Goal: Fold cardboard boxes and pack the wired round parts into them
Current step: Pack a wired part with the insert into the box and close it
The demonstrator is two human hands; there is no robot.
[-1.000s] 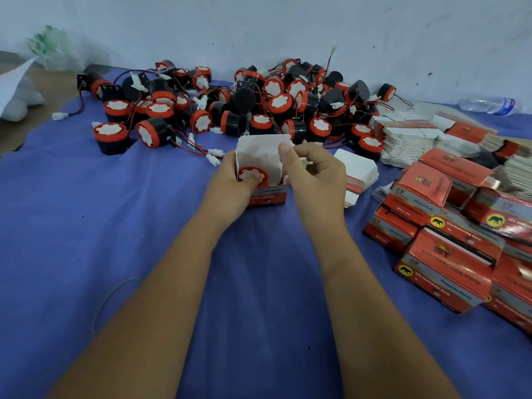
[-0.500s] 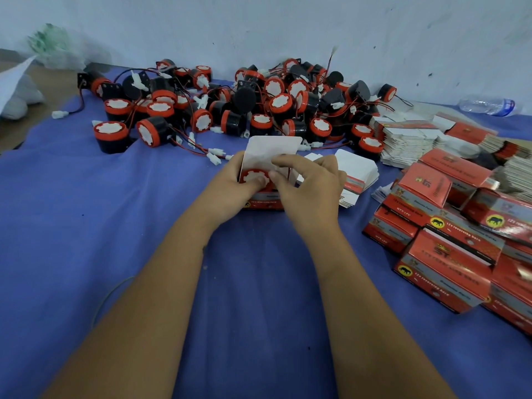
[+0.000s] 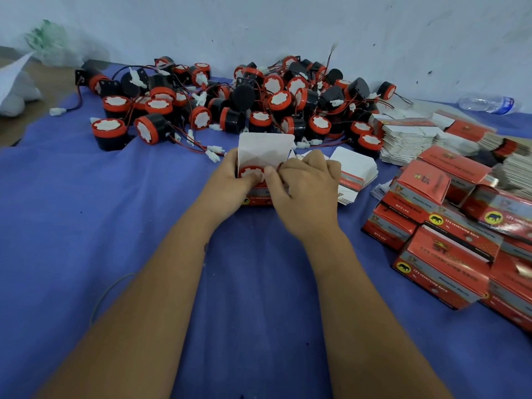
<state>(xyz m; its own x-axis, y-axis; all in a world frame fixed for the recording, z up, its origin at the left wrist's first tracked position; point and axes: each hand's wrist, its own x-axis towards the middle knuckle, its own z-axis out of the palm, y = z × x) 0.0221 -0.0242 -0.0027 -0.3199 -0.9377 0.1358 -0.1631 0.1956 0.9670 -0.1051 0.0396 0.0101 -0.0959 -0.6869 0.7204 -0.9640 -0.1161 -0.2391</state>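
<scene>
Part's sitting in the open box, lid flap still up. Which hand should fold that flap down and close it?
Probably the right hand. The left hand grips the box and its thumb presses the round part; the right hand's fingers lie by the opening, just below the raised flap.

a blue cloth (image 3: 86,226) covers the counter, creased in places. behind it stands a pale, scuffed wall (image 3: 288,24). a clear plastic water bottle (image 3: 486,103) lies on its side at the far right, near the wall. at the far left sit a crumpled plastic bag with green print (image 3: 47,43) and a white sheet of paper (image 3: 13,74), on bare brown surface (image 3: 54,93).
</scene>
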